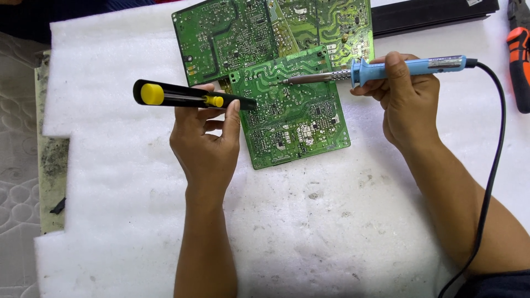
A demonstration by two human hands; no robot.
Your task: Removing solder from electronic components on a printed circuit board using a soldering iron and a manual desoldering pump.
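The far circuit boards (276, 22) run off the top edge, and the near circuit board (292, 116) covers part of them. At the right edge an orange-and-black tool (519, 55) is cut off. Components on every board are too small to tell apart.

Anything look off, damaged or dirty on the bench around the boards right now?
Yes. The white foam sheet is speckled with dark specks and smudges below the green circuit boards, and its left edge is cut in ragged notches. The strip beside that edge looks blackened. The boards overlap askew. The soldering iron and black-and-yellow tool look intact.
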